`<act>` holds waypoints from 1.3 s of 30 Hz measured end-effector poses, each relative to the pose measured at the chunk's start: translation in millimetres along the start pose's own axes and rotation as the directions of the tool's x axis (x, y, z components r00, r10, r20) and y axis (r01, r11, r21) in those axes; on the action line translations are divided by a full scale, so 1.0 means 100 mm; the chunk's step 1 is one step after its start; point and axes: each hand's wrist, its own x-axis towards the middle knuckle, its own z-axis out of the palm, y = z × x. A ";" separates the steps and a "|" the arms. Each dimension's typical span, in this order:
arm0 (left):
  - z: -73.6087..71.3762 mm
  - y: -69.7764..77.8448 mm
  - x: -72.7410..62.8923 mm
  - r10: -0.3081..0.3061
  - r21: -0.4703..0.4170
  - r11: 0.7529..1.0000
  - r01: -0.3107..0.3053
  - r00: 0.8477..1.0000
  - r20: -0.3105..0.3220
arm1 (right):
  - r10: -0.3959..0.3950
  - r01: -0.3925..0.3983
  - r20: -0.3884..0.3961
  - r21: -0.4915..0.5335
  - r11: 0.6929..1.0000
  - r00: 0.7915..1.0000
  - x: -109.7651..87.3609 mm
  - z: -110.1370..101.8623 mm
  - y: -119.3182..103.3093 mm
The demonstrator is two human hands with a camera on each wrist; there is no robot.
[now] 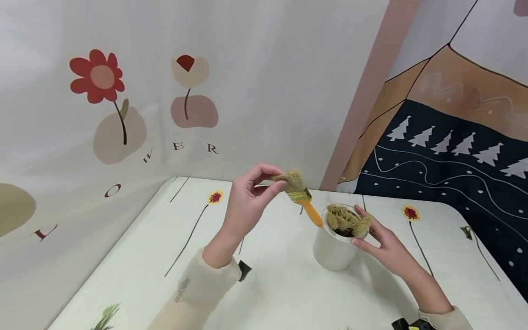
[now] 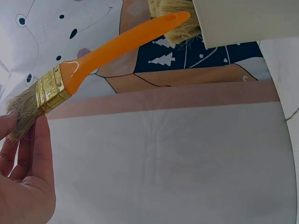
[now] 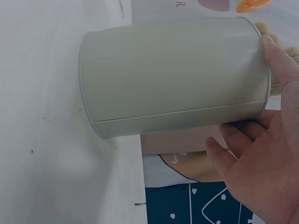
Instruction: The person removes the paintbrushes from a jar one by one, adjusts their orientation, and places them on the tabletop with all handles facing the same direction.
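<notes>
My left hand (image 1: 247, 201) pinches a paintbrush (image 1: 312, 211) by its pale bristles, thumb against fingers. In the left wrist view the brush's orange handle (image 2: 117, 46) slants away from a gold metal ferrule (image 2: 50, 88). The handle's end overlaps the rim of an upright off-white canister (image 1: 332, 252) in the head view. Several brushes fill that canister, their tan bristles (image 1: 344, 219) up and their handles mostly hidden inside. At the canister's right side, my right hand (image 1: 387, 250) grips the top rim, thumb on the near side, as the right wrist view shows along the canister wall (image 3: 173, 74).
A white cloth (image 1: 268, 284) printed with flowers covers the table. Behind it hangs a pale curtain (image 1: 264, 82) with flower drawings and letters. To the right is a dark panel (image 1: 437, 169) with white trees.
</notes>
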 end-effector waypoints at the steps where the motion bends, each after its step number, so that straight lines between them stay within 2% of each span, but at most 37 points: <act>1: -0.01 -0.01 0.00 -0.004 -0.001 1.000 0.004 1.000 -0.004 | 0.002 -0.002 0.001 0.001 1.000 1.000 -0.01 0.00 0.00; 12: -0.16 -0.18 -0.06 -0.070 -0.025 0.997 0.068 0.996 -0.053 | 0.017 -0.017 0.008 -0.026 1.000 1.000 -0.10 0.05 0.04; 20: -0.26 -0.39 -0.05 -0.148 -0.032 0.989 0.146 0.983 -0.109 | 0.015 -0.015 0.008 -0.047 0.999 1.000 -0.15 0.06 0.05; 26: -0.33 -0.56 0.02 -0.255 -0.120 0.964 0.238 0.953 -0.160 | 0.014 -0.014 0.009 -0.044 0.999 1.000 -0.11 0.01 0.03; 32: -0.41 -0.75 0.16 -0.320 -0.217 0.936 0.278 0.929 -0.187 | -0.015 0.015 -0.006 -0.032 0.999 1.000 -0.05 -0.02 0.03; 39: -0.48 -0.97 0.21 -0.425 -0.321 0.881 0.347 0.879 -0.217 | -0.008 0.008 0.002 0.002 1.000 1.000 0.01 -0.03 0.01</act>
